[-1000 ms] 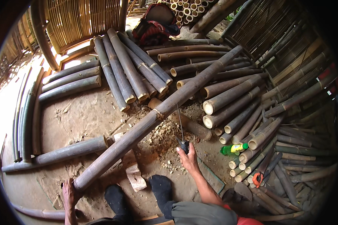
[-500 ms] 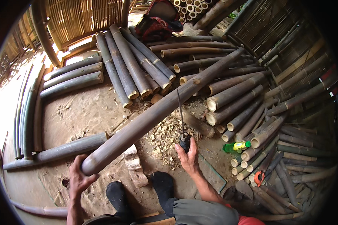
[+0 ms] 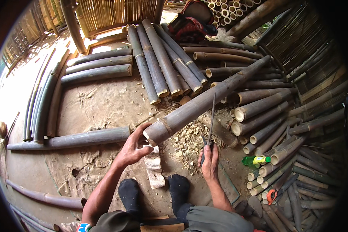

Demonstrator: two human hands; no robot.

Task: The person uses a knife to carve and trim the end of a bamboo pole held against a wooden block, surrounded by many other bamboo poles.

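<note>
A long thick bamboo pole (image 3: 212,96) runs from the far right down to its cut end just ahead of me. My left hand (image 3: 134,147) cups that near end and holds it off the ground. My right hand (image 3: 209,162) grips the dark handle of a long thin knife (image 3: 211,118), whose blade points up and away and lies against the pole's side. Under the pole are pale wood chips (image 3: 189,141). A short whitish wooden block (image 3: 154,170) lies on the ground between my hands. My feet in black socks (image 3: 129,193) rest just below it.
Cut bamboo poles lie stacked at the top (image 3: 162,65), at the left (image 3: 96,67) and at the right (image 3: 274,131). One pole (image 3: 73,140) lies across the dirt floor at left. A green bottle (image 3: 255,159) and an orange-handled tool (image 3: 272,194) lie at right. A red-black bag (image 3: 189,23) sits at the back.
The pole's near end has slid up and toward me, off the ground. My left hand rose from the floor and took hold of that end. The knife hand stayed in place.
</note>
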